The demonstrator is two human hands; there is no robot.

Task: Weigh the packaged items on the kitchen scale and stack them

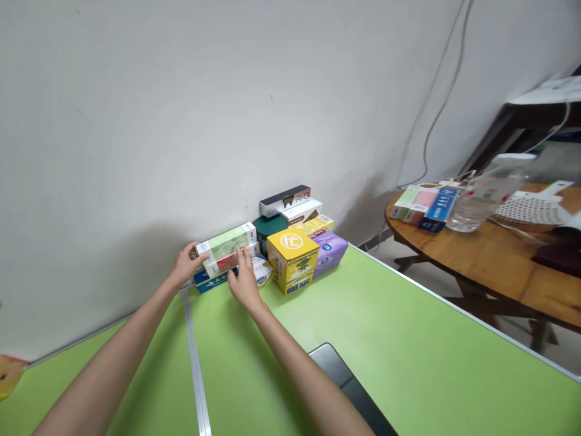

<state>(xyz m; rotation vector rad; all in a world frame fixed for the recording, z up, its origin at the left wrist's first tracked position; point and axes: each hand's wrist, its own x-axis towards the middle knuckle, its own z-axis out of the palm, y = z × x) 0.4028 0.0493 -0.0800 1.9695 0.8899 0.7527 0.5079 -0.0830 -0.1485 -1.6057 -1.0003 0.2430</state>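
Note:
Against the wall, a green and white box [228, 243] lies on a red and white box [227, 262], and a blue box [218, 283] is beneath them. My left hand [187, 264] grips the left end of the green and white box. The fingers of my right hand [245, 278] press on the front of the red and white box, near its right part. Right of the hands stand a yellow box [293, 257], a dark green round container [270, 227] and a purple soft pack [329, 251]. A black box [285, 201] rests on top at the back.
The green table [385, 327] bears a black flat device [347, 381] near my right forearm. A wooden table [481, 266] at the right holds small boxes, a clear plastic jug [488, 194] and a white perforated item [531, 207]. An orange-yellow packet [9, 374] lies far left.

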